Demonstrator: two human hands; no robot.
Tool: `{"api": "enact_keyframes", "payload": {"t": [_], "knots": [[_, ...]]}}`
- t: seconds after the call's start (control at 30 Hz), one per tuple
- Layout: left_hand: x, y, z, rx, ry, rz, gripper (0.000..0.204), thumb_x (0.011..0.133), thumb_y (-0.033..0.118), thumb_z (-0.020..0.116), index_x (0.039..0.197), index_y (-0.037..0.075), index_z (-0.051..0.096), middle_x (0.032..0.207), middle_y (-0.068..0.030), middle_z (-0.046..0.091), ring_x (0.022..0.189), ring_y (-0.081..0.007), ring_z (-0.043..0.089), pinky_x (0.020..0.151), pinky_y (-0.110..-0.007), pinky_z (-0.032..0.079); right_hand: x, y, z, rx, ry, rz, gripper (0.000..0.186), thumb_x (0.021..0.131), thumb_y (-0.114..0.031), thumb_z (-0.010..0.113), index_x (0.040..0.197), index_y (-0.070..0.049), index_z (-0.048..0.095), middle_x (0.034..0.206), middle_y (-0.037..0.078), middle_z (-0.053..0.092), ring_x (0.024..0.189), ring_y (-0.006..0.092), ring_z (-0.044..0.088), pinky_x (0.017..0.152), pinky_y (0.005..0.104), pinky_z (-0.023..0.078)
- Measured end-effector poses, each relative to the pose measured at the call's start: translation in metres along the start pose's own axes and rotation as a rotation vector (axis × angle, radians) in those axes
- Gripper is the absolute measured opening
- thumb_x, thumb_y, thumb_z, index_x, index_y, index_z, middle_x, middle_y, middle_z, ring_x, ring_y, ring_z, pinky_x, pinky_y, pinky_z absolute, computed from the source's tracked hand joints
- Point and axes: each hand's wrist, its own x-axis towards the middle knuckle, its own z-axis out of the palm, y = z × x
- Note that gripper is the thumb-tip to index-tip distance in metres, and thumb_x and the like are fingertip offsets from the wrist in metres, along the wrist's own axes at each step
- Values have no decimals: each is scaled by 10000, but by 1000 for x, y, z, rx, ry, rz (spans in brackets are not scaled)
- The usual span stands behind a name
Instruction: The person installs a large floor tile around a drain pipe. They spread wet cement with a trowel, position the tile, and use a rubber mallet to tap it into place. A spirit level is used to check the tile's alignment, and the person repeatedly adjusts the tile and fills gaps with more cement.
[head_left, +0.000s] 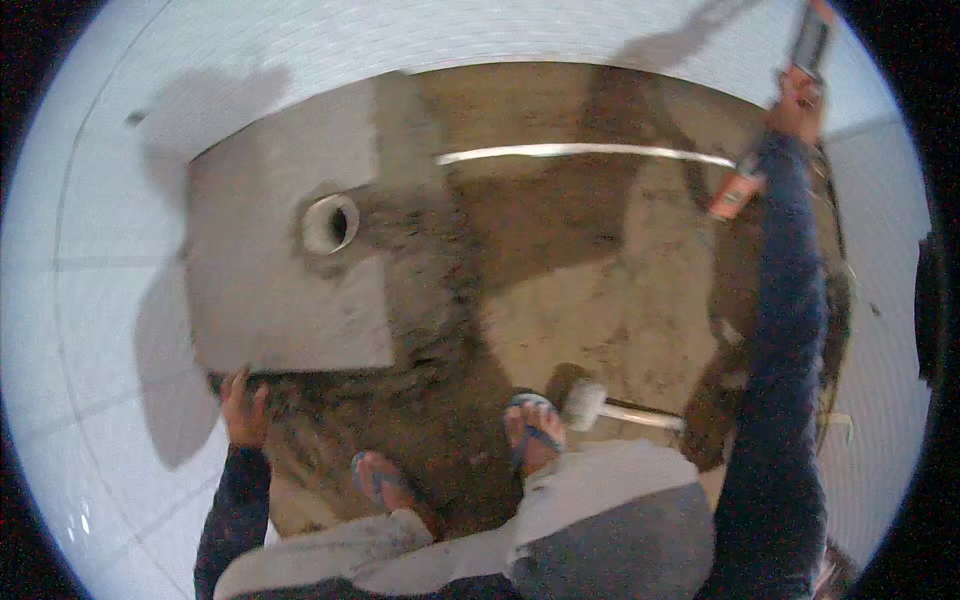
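Note:
A large grey tile (pixel 270 310) lies at the left on dark, wet-looking mortar (pixel 430 320). Round a notch in it stands a pale pipe end (pixel 322 225). My left hand (pixel 245 410) is at the tile's near edge, its fingers stretched out and apart against that edge. At the far right my right hand (pixel 798 105) is closed on a long orange bar that looks like a spirit level (pixel 737 193). It slants from the white wall down over the floor, partly covered by my hand and sleeve.
A thin white strip (pixel 585 151) runs across the far side of the rough floor (pixel 560 320). A mallet (pixel 625 412) with a white handle lies by my right foot (pixel 535 430). My left foot (pixel 385 480) rests on mortar. White tiled walls (pixel 110 300) surround the floor.

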Motion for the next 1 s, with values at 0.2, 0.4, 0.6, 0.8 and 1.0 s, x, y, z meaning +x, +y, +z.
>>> {"api": "enact_keyframes", "payload": {"t": [0.2, 0.4, 0.6, 0.8, 1.0], "knots": [[-18, -8, -33, 190, -184, 95, 472, 899, 141, 659, 1345, 14, 573, 1366, -246, 525, 1298, -404, 480, 1101, -466, 386, -29, -22, 8, -201, -170, -59, 796, 768, -392, 820, 1372, 0, 480, 1129, 136, 680, 1024, 282, 659, 875, 396, 518], [56, -60, -68, 225, -290, 262, 534, 907, 171, 653, 1404, 33, 515, 1448, -207, 497, 1354, -423, 430, 1135, -502, 342, -128, -108, -38, -453, 40, -296, 404, 796, -344, 749, 1101, -90, 672, 990, 148, 683, 922, 371, 658, 853, 465, 523], [108, -81, -93, 324, -448, 233, 566, 880, 18, 624, 1427, 45, 483, 1475, -194, 477, 1395, -386, 391, 1162, -495, 319, -201, -155, -245, -785, -279, -18, 270, 867, -253, 662, 1045, -55, 706, 1010, 185, 705, 958, 380, 677, 848, 454, 532], [120, -27, -50, 181, -119, 206, 486, 883, 165, 675, 1335, 19, 571, 1433, -203, 505, 1338, -412, 449, 1106, -475, 379, -278, -73, -365, -1066, -927, 521, 438, 940, -400, 587, 1211, -67, 676, 1106, 228, 697, 1057, 402, 656, 917, 481, 507], [107, 42, 41, 114, -25, 252, 567, 968, 379, 578, 1432, 69, 479, 1531, -176, 407, 1423, -344, 368, 1179, -531, 228, -333, 129, -456, -1725, -1082, 66, 626, 970, -354, 575, 1517, -113, 394, 1410, 224, 541, 1219, 363, 564, 1052, 435, 441]]}}
